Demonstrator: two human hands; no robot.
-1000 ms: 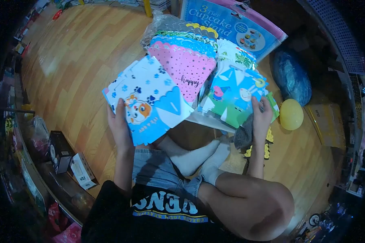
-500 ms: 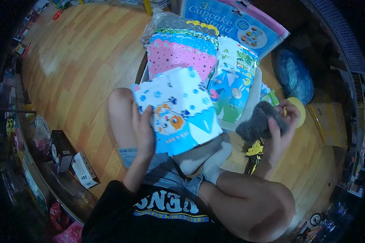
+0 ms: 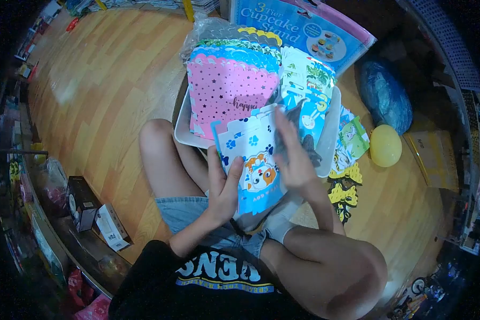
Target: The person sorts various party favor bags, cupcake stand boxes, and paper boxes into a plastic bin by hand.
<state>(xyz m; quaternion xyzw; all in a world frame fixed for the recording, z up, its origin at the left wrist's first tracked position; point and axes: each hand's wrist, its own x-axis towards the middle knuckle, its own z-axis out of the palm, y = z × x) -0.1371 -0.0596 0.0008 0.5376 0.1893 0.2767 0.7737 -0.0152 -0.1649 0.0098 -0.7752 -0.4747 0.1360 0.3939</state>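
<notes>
My left hand [image 3: 224, 186] grips a stack of white and blue paw-print cards [image 3: 258, 170] with a puppy picture, thumb on the front. At the stack's right edge is my right hand [image 3: 293, 160], blurred, with the dark grey cloth [image 3: 309, 146] held against its far side. Just beyond my hands, a white tray [image 3: 330, 144] holds pink star-print pieces [image 3: 229, 88] on the left and white, green and blue pieces [image 3: 306, 72] on the right.
A cupcake stand package [image 3: 304, 26] lies behind the tray. To the right are a yellow balloon [image 3: 385, 146], a blue plastic bundle [image 3: 384, 98], a cardboard box [image 3: 432, 160] and yellow-black cutouts [image 3: 344, 192]. Small boxes [image 3: 111, 226] stand at the left.
My right hand has moved left with the grey cloth, from beside the balloon to the card stack. My left hand has shifted right and slightly down with the cards, uncovering more pink pieces.
</notes>
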